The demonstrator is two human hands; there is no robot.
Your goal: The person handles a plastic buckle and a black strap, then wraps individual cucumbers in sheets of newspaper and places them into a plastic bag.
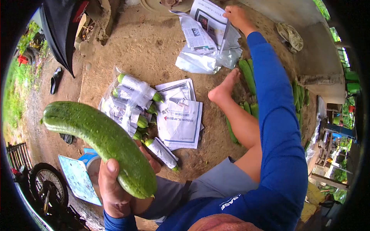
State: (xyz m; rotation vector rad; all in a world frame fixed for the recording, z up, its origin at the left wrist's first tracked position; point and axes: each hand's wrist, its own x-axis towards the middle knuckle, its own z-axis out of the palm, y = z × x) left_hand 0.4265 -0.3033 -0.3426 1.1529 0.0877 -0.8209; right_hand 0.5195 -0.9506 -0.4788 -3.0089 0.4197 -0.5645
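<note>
My left hand (111, 181) is wrapped round the lower end of a large curved green cucumber (92, 133), held up close to the camera. With my right arm stretched far forward, my right hand (237, 17) pinches the edge of a newspaper sheet (212, 19). That sheet is lifted from a stack of papers on crumpled silvery plastic (198, 63). Below, a clear plastic bag (119, 102) holds several cucumbers rolled in newspaper, green ends showing. A paper-wrapped cucumber (162, 153) lies beside it. Flat printed sheets (181, 123) rest on the ground right of the bag.
Unwrapped cucumbers (247, 76) lie on the ground beyond my bare foot (225, 88), partly hidden by my right arm. A black umbrella (59, 30) is at upper left, near a sandal (56, 81). A blue-and-white board (79, 179) and a motorbike wheel (48, 183) stand at lower left.
</note>
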